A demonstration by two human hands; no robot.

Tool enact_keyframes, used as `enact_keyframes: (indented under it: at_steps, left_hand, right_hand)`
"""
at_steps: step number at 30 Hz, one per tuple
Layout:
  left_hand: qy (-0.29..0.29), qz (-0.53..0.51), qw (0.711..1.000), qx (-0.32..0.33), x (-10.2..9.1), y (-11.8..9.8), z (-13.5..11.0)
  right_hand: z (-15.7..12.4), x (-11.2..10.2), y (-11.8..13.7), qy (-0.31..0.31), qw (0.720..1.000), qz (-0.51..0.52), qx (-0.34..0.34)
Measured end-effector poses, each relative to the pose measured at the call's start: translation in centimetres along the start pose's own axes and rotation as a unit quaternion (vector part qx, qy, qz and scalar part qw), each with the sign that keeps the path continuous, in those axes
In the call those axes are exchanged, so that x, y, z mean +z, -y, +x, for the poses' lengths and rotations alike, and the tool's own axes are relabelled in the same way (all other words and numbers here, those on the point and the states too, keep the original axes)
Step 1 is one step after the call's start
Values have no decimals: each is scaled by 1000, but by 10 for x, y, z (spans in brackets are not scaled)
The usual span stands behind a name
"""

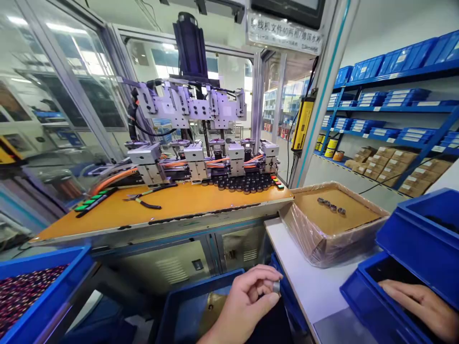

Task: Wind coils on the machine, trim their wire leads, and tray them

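Observation:
Near the bottom middle of the head view, my left hand (247,301) pinches a small grey metal cylinder-shaped part (276,285) between thumb and fingers. Most of that part is covered by the fingertips. At the right edge, my right hand (423,303) reaches into the lower blue bin (362,291), its visible fingers stretched out over the dark inside. What lies under that hand is hidden. A plastic-wrapped cardboard tray (308,239) stands between and beyond the hands, with a short row of small metal ring-like parts (332,205) on it.
A machine with a black motor (191,48) rises behind the orange worktop (186,200), which carries many black round parts (245,184) and pliers (145,198). Another blue bin (426,224) sits above the lower one. A bin of small reddish parts (32,291) stands left.

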State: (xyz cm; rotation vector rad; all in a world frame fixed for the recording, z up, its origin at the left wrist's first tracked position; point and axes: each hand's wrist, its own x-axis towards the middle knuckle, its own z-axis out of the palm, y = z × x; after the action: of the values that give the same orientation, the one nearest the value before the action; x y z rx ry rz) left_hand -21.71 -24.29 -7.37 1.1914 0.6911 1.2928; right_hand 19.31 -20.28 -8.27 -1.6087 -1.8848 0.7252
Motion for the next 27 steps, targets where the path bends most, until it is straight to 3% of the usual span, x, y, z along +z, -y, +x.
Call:
enact_keyframes:
  at_steps: [2,3,7,9,13,16,18,23,27]
  left_hand:
    - [-8,6,1000,29,-6,-10,-9]
    - [-10,8,999,45,-7,-15,-12]
    - [5,19,996,87,-7,-25,-16]
    - [14,26,995,98,-3,-25,-17]
    - [15,58,994,94,7,-22,-17]
    - [37,49,995,72,17,-18,-16]
    - [58,8,997,44,23,-14,-15]
    - [103,-87,991,-11,39,-3,-8]
    - [99,-58,993,7,46,0,-5]
  right_hand:
    - [4,-7,10,37,999,-29,3]
    - [6,-11,18,24,998,-54,-8]
    - [6,-10,69,-128,970,-142,-150]
    - [0,4,103,-148,948,-142,-244]
    - [-20,49,154,-80,927,-80,-359]
    - [-37,74,164,-66,914,-68,-394]
    - [-44,80,163,-65,918,-53,-388]
    - [-47,75,160,-54,931,22,-361]
    - [-47,73,161,-52,934,43,-351]
